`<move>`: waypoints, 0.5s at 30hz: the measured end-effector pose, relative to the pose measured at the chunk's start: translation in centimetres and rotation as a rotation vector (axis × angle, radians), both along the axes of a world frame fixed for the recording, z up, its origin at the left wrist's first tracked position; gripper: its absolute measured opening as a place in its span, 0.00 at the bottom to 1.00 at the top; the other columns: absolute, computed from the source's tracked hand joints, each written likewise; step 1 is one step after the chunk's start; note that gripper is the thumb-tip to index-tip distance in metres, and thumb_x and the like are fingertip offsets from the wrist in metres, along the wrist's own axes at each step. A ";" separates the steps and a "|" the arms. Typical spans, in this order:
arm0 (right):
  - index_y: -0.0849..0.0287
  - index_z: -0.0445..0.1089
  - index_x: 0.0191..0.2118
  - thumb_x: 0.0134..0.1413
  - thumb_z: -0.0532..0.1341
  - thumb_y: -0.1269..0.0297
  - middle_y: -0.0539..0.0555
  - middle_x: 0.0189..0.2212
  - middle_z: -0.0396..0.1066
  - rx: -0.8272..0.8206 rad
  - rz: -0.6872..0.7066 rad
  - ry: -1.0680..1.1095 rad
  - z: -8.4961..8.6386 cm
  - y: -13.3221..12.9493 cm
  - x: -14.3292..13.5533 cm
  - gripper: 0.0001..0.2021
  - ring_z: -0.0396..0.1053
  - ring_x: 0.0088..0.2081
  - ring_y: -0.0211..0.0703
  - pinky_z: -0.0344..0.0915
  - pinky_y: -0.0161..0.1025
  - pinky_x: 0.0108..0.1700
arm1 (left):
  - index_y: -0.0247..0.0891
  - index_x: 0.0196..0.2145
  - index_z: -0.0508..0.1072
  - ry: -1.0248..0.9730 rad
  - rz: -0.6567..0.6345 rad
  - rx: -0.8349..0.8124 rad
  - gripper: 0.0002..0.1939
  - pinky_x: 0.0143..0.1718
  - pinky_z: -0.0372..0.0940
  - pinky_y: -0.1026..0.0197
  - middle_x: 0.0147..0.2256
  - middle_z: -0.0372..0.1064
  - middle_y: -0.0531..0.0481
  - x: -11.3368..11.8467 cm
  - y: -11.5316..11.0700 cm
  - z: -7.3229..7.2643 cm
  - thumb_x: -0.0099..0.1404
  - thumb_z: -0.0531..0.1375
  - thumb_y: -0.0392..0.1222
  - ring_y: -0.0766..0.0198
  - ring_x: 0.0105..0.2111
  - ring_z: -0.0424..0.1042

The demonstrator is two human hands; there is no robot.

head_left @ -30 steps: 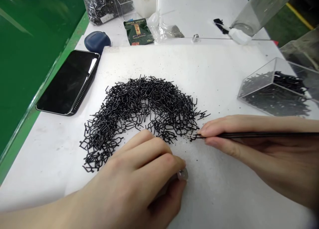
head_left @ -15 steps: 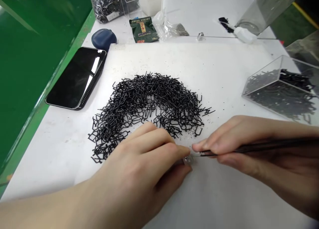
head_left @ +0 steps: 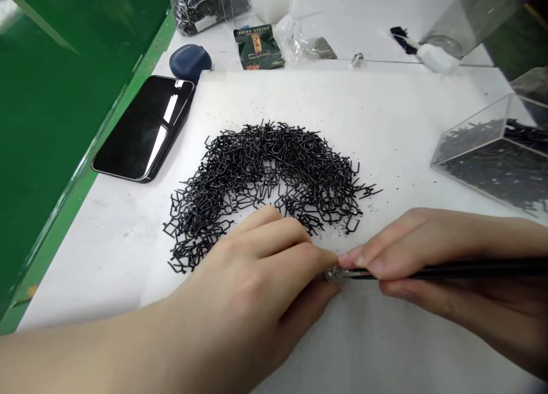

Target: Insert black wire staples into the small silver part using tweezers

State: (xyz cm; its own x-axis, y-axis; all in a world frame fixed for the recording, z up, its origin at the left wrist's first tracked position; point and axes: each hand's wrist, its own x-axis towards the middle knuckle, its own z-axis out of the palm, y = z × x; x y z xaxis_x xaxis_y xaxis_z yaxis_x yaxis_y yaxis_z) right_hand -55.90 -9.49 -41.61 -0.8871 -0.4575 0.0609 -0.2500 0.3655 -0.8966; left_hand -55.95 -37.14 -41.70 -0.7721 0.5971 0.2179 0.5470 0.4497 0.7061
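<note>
My left hand (head_left: 257, 280) is closed in a pinch around a small clear, shiny piece (head_left: 332, 273), mostly hidden by the fingers. From the right, my right hand (head_left: 432, 248) grips slim black tweezers (head_left: 475, 268), their tip meeting the clear piece. The fingertips of both hands nearly touch there. Just beyond my left hand, small bent black wire-like pieces (head_left: 278, 148) lie heaped in an arch on a white sheet (head_left: 385, 114).
A phone (head_left: 143, 128) and a dark blue case (head_left: 190, 61) lie at the left. At the right stands a clear box (head_left: 475, 154) of black pieces. Behind are a green packet (head_left: 259, 47), a bag of black parts (head_left: 197, 5) and a clear jar (head_left: 466, 23).
The tweezers' tip has come in closer to the clear piece, and my right fingertips are nearer my left ones. The whole scene has shifted slightly rightward in view.
</note>
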 end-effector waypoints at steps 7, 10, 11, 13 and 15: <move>0.34 0.88 0.46 0.68 0.77 0.62 0.46 0.42 0.90 -0.017 -0.029 -0.014 0.0 -0.1 0.0 0.09 0.90 0.42 0.50 0.89 0.39 0.46 | 0.33 0.44 0.88 0.004 -0.010 0.024 0.08 0.46 0.72 0.58 0.36 0.80 0.50 0.1 -0.1 -0.6 0.82 0.67 0.33 0.60 0.38 0.75; 0.33 0.87 0.46 0.68 0.77 0.63 0.46 0.42 0.90 -0.023 -0.013 -0.027 -0.1 -0.1 0.0 0.10 0.90 0.42 0.50 0.89 0.40 0.46 | 0.32 0.44 0.88 -0.015 -0.013 0.003 0.09 0.45 0.72 0.57 0.36 0.80 0.50 0.1 0.0 -0.5 0.83 0.66 0.33 0.60 0.37 0.75; 0.33 0.87 0.47 0.68 0.77 0.64 0.45 0.43 0.90 -0.021 -0.010 -0.029 -0.1 0.0 0.0 0.11 0.90 0.42 0.50 0.89 0.40 0.46 | 0.32 0.44 0.88 -0.020 -0.011 -0.005 0.09 0.45 0.72 0.57 0.36 0.80 0.50 0.1 0.0 -0.4 0.83 0.66 0.32 0.60 0.37 0.74; 0.33 0.87 0.47 0.69 0.76 0.64 0.45 0.43 0.90 -0.018 -0.004 -0.028 0.0 0.2 0.0 0.11 0.90 0.43 0.49 0.88 0.40 0.47 | 0.33 0.43 0.87 -0.021 -0.006 -0.011 0.09 0.45 0.72 0.57 0.37 0.80 0.49 0.1 0.0 -0.1 0.82 0.66 0.32 0.60 0.38 0.75; 0.33 0.87 0.47 0.69 0.76 0.63 0.44 0.43 0.90 -0.012 -0.022 -0.020 0.1 0.4 0.0 0.11 0.90 0.43 0.49 0.88 0.39 0.46 | 0.34 0.45 0.88 -0.002 -0.005 0.006 0.08 0.45 0.72 0.58 0.37 0.80 0.50 0.1 -0.1 0.2 0.82 0.67 0.32 0.61 0.38 0.75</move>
